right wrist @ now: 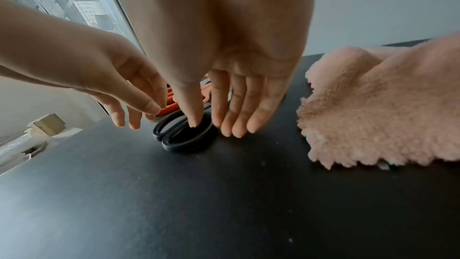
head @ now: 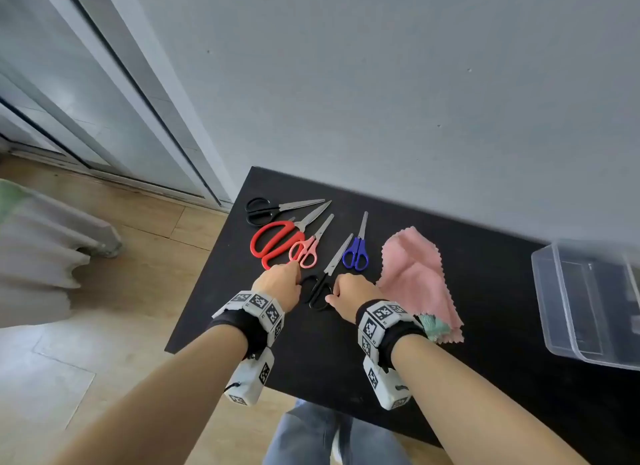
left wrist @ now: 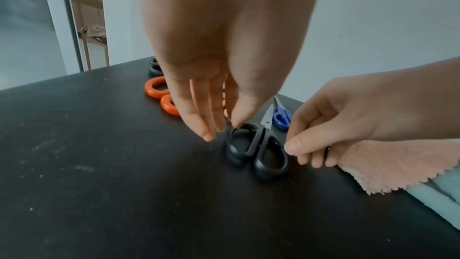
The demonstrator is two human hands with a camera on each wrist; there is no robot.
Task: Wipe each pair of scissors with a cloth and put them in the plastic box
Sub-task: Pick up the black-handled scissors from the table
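Several pairs of scissors lie on the black table [head: 346, 360]. The nearest pair, black-handled scissors [head: 320, 289], lies between my hands, blades pointing away. My left hand [left wrist: 221, 129] hangs over its left loop with straight fingers, the thumb tip touching the loop's rim. My right hand [right wrist: 211, 127] reaches down at the right loop [right wrist: 189, 139], thumb tip on the ring, the other fingers on the table beside it. Neither hand grips anything. A pink cloth [head: 415, 281] lies crumpled just right of my right hand. The clear plastic box [head: 588, 301] stands at the table's right end.
Farther back lie another black pair [head: 263, 210], a large red pair [head: 273, 242], a small pink pair [head: 306, 253] and a blue pair [head: 356, 255]. A teal cloth [head: 431, 326] peeks from under the pink one. The table's left edge drops to the wooden floor.
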